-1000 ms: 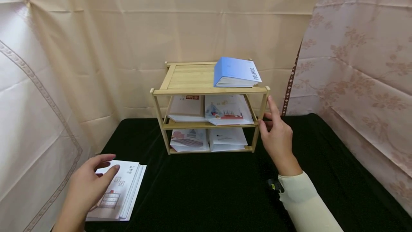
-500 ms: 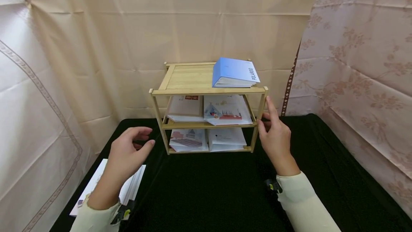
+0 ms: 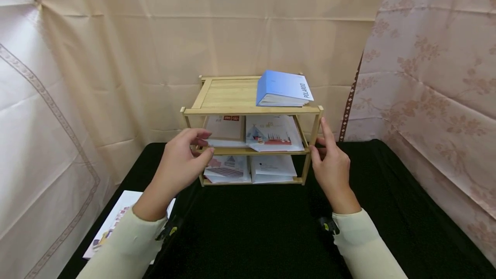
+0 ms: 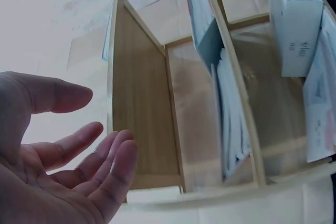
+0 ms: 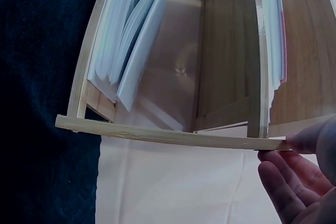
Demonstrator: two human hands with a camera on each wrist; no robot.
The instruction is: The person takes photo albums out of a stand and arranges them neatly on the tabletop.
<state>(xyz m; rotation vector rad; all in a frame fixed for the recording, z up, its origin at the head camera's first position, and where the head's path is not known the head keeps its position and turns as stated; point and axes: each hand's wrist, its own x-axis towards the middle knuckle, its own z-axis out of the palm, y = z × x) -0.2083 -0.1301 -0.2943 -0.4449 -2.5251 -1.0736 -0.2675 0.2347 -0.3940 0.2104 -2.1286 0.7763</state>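
A small three-tier wooden shelf [image 3: 252, 110] stands at the back of the dark cloth. My right hand [image 3: 332, 171] pinches its right front post; the right wrist view shows the thumb on one side of the post and fingers [image 5: 283, 184] on the other. My left hand [image 3: 182, 158] is at the left front post, overlapping it in the head view, with thumb and fingers spread apart and nothing between them. On the top tier lies a blue POLAROID album [image 3: 284, 88]. The middle tier holds a tan-covered book [image 3: 226, 129] and a white illustrated one [image 3: 273, 132].
Two more white books, one with a pink print [image 3: 227, 168] and one with text [image 3: 273, 168], lie on the bottom tier. At front left, a stack of white booklets [image 3: 112, 223] sits partly under my left forearm. Beige curtains [image 3: 162, 55] hang behind the shelf.
My left hand has moved from above the booklet stack, forward and right, to the shelf's left front post. My right hand stays at the right post.
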